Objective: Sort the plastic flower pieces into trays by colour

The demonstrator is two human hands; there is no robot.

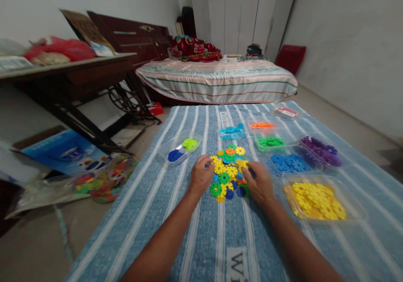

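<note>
A loose pile of notched plastic flower discs [229,171], in yellow, green, blue and orange, lies on the striped cloth between both hands. My left hand [200,173] is at the pile's left edge, its fingers curled by the yellow discs; a small dark bit shows between thumb and finger, too blurred to name. At the right edge, my right hand [260,183] is closed with a dark blue disc [252,173] between thumb and fingers. Its fingertips reach the yellow discs there. Several green and dark blue discs lie at the near side of the pile.
Left of the pile, a clear tray [179,161] holds dark blue and lime discs. On the right stand tubs of yellow [315,200], blue [288,163], purple [319,150], green [269,142] and orange discs [262,125]. Light blue discs [232,131] lie at the back.
</note>
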